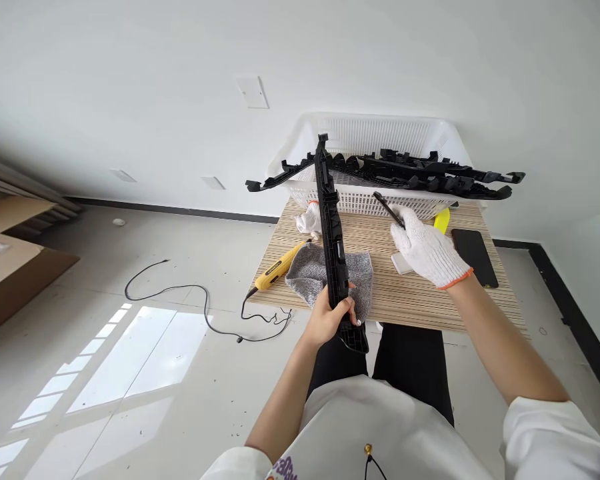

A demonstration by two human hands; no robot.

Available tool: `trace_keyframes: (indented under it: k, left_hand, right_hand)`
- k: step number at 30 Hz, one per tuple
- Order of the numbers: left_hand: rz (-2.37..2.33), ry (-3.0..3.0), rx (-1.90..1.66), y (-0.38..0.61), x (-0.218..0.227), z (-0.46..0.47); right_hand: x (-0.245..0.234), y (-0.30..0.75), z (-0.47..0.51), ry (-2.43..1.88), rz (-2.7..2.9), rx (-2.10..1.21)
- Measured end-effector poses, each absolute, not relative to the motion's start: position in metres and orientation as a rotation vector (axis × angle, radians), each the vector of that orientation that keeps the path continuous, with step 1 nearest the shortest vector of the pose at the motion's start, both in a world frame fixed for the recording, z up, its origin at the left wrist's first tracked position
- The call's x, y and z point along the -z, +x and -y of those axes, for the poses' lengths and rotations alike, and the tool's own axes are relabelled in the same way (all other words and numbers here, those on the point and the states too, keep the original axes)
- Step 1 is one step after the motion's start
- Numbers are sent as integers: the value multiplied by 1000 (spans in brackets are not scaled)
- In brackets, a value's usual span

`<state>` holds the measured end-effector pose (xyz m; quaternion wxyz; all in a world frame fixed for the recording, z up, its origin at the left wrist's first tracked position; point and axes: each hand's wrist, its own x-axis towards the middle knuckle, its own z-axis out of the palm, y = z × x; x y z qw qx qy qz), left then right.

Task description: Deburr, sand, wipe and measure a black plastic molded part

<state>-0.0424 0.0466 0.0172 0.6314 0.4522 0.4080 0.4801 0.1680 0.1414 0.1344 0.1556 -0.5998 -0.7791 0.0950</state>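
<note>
My bare left hand (331, 312) is closed round the lower end of a long black plastic trim strip (331, 227). The strip stands lengthwise before me, its top reaching over the rim of the white basket. On my right hand (427, 250) is a white knitted glove with an orange cuff. Its fingers pinch a slim, dark, pen-like tool (389, 209), pointing up and left, apart from the strip. Under the strip lies a grey cloth (306, 272) on the wood-grain table (400, 297). A yellow corded hand tool (280, 265) rests left of the cloth.
More black plastic strips (405, 172) lie across the white basket (380, 127), overhanging both sides. On the table are a white glove (310, 219), a dark phone (474, 257) and a yellow object (442, 219). A black cable (205, 310) trails on the floor, with cardboard (20, 267) at left.
</note>
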Motion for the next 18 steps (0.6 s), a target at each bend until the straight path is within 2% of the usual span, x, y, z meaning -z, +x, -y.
trace_keyframes:
  k: [6, 11, 18]
  left_hand:
    - [-947, 1038, -1093, -42, -18, -47]
    - [-972, 1056, -1087, -42, -20, -47]
    - [-969, 1034, -1074, -42, -21, -46]
  right_hand:
    - [-138, 162, -141, -1529, 2142, -643]
    - [-126, 161, -144, -1384, 2232, -585]
    - [-120, 160, -137, -1463, 2274, -597]
